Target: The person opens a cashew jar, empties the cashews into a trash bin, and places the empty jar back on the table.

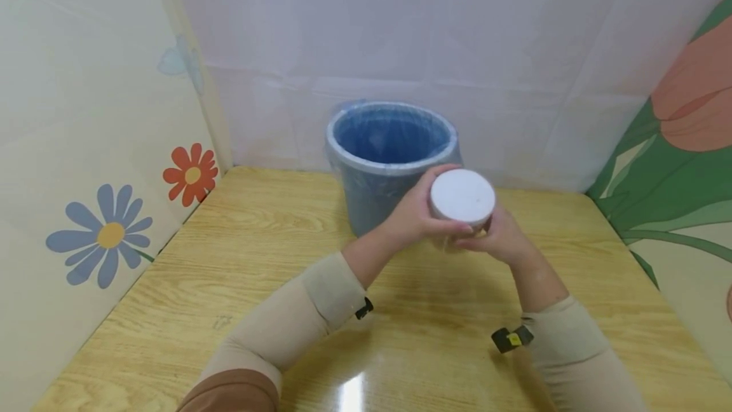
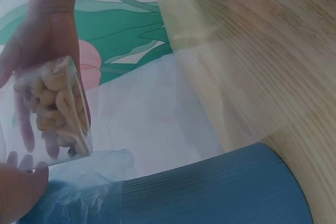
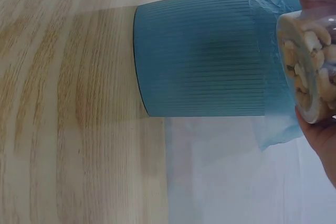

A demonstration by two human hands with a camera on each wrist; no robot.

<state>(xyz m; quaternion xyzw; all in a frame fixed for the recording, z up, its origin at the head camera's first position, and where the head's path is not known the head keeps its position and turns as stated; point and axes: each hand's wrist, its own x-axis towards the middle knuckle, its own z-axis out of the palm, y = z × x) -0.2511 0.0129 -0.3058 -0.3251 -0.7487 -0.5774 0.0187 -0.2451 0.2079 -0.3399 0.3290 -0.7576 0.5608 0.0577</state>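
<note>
Both hands hold a clear jar (image 2: 55, 111) of pale, curved nuts that look like cashews, raised in front of the bin. Its round white lid (image 1: 463, 196) faces the head camera. My left hand (image 1: 417, 212) grips around the lid's near and left side, thumb along the edge. My right hand (image 1: 503, 237) holds the jar from the right, below the lid. From the right wrist, the jar's base (image 3: 296, 69) shows with nuts pressed against it. Part of the right hand is hidden behind the jar in the head view.
A blue ribbed bin (image 3: 205, 56) stands on the wood-grain table (image 1: 274, 234), just beyond the hands. A thin translucent liner (image 3: 278, 66) folds over its rim. White sheeting (image 1: 457, 30) rises behind, and flower-printed panels (image 1: 86, 113) flank the table.
</note>
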